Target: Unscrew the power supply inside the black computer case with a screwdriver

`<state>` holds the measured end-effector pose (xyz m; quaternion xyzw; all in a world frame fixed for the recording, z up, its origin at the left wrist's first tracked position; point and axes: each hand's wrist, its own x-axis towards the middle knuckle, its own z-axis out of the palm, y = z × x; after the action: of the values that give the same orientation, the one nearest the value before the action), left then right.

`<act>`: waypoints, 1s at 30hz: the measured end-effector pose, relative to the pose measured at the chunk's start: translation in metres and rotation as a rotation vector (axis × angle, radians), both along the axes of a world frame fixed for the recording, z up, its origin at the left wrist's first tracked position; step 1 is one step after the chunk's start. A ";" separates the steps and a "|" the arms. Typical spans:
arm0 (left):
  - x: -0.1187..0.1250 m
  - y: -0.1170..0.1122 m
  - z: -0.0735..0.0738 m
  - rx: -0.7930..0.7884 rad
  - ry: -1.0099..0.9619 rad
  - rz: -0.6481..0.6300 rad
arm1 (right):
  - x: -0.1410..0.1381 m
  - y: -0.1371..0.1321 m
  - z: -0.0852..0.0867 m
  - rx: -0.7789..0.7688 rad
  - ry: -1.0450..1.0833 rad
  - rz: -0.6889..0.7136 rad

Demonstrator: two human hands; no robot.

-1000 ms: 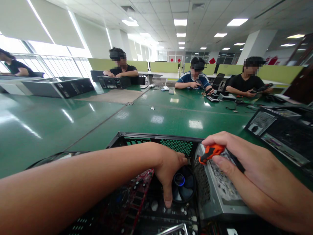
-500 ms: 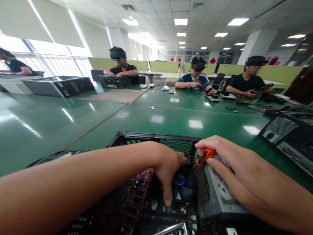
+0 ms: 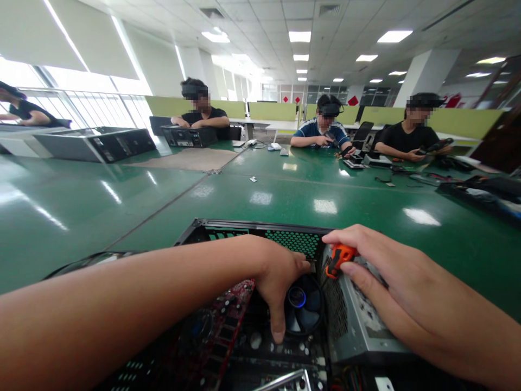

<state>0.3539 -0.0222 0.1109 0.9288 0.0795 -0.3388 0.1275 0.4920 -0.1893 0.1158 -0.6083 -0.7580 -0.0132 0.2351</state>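
My left hand [image 3: 279, 277] reaches into an open computer case [image 3: 244, 222], its thumb and fingers around the left side of a round black cooling fan [image 3: 306, 307]. The fingertips at the fan's far edge are partly hidden. My right hand [image 3: 378, 266] is closed on the orange and black handle of a screwdriver [image 3: 340, 260], which points down between the fan and the silver power supply [image 3: 368, 331]; its tip cannot be seen. Left of the fan, a red circuit board [image 3: 232, 326] sits tilted inside the case, partly under my left forearm.
Several people sit across the green table [image 3: 285, 195]. A computer case [image 3: 97, 144] lies at the far left, and another [image 3: 189, 136] stands before a person. Brown cardboard [image 3: 191, 159] lies on the tabletop. Dark parts [image 3: 484, 195] lie at the right.
The dark computer case that stood at the right edge is gone from view, and dark parts behind it now show. Both my hands keep nearly the same places.
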 end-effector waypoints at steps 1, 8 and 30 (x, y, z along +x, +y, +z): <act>0.000 0.000 0.000 0.002 0.003 0.001 | -0.001 0.000 0.000 0.003 -0.002 -0.001; -0.001 0.002 -0.002 -0.019 -0.006 0.000 | -0.003 0.003 -0.001 0.018 -0.018 -0.001; -0.003 0.002 -0.003 -0.074 -0.066 0.053 | -0.001 0.003 -0.001 0.012 0.015 0.047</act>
<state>0.3514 -0.0199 0.1075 0.9317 0.0871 -0.3072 0.1731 0.4913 -0.1866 0.1153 -0.5891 -0.7701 -0.0075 0.2447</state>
